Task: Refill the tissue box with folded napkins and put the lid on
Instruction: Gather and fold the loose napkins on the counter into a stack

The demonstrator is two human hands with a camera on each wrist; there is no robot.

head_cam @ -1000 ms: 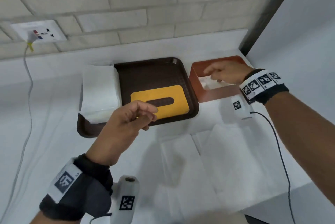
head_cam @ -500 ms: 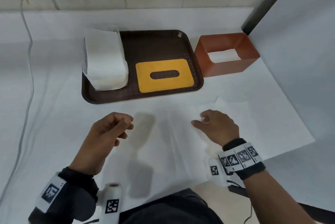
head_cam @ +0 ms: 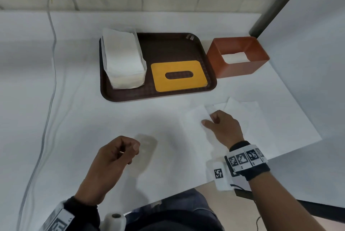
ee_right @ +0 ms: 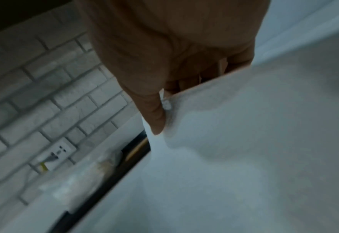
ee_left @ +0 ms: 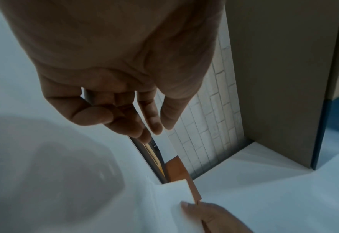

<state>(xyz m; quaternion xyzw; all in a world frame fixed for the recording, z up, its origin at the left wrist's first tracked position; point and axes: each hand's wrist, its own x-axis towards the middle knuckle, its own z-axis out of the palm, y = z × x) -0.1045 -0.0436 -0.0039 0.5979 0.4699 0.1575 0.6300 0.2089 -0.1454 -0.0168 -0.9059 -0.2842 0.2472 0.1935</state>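
The right hand (head_cam: 223,128) is pinching the near edge of a loose napkin (head_cam: 194,118) lying by the table's (head_cam: 56,118) right edge — thumb on top. The left hand (head_cam: 113,157) is hovering over bare tabletop, fingers loosely curled, holding nothing. The tissue box (head_cam: 237,68) is sitting open just right of the tray (head_cam: 168,43) — its lid (head_cam: 178,75) lying inside the tray.

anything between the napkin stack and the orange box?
Head view: the yellow lid, flat on the brown tray, lies between the napkin stack and the box.
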